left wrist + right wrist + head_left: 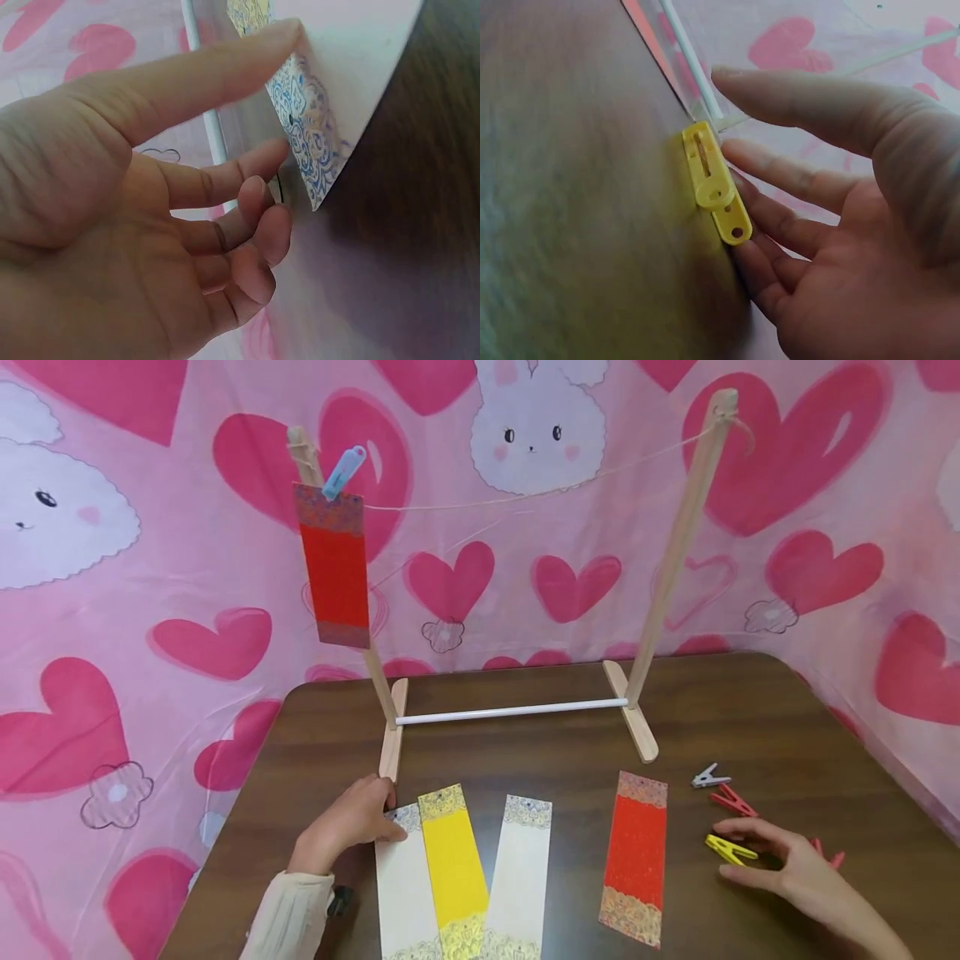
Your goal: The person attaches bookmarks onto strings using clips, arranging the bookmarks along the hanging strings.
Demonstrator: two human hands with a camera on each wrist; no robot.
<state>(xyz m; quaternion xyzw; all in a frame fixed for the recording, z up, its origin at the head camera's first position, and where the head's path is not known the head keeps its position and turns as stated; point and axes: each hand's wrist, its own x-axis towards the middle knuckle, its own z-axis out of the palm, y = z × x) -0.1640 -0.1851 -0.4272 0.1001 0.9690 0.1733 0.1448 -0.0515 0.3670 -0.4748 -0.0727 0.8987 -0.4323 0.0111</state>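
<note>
My left hand (348, 822) is at the top end of a white card (405, 877) with a patterned border. In the left wrist view its thumb lies over the card and its loosely bent fingers are by the edge. A yellow card (457, 860) and a second white card (521, 860) lie beside it. My right hand (787, 864) is around a yellow clothespin (716, 184) on the table, thumb and fingers spread apart on either side of it. A red card (636, 852) lies left of that hand.
Behind the cards stands a wooden frame (675, 560) with a string (480, 503) across its top. A blue clothespin (345, 472) holds another red card (335, 581) at the string's left end. White (708, 777) and red (733, 800) clothespins lie beyond my right hand.
</note>
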